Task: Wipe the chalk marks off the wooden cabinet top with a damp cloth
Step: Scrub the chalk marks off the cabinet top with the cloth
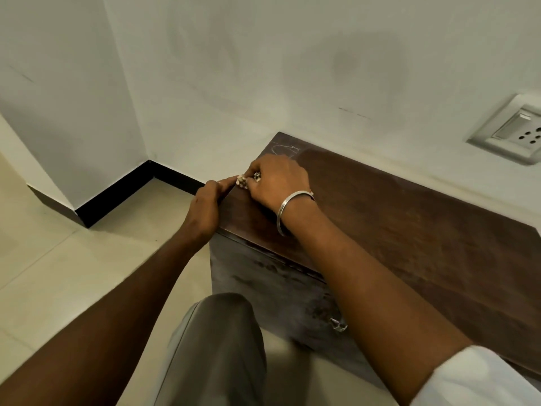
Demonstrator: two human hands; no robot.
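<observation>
The dark wooden cabinet top (409, 230) runs along the wall from the centre to the right. White chalk marks (285, 149) show at its far left corner. A small patterned cloth (242, 181) lies bunched at the top's left edge, mostly hidden. My right hand (278, 183), with a metal bangle on the wrist, covers the cloth and grips it, fingers curled over it. My left hand (206, 206) is at the cabinet's left edge, its fingertips pinching the cloth's near end.
A wall socket plate (509, 133) sits on the wall above the cabinet's right part. The cabinet front (263, 282) has a small metal handle (338, 325). My knee in grey trousers (216, 347) is below. Tiled floor and black skirting (117, 197) lie left.
</observation>
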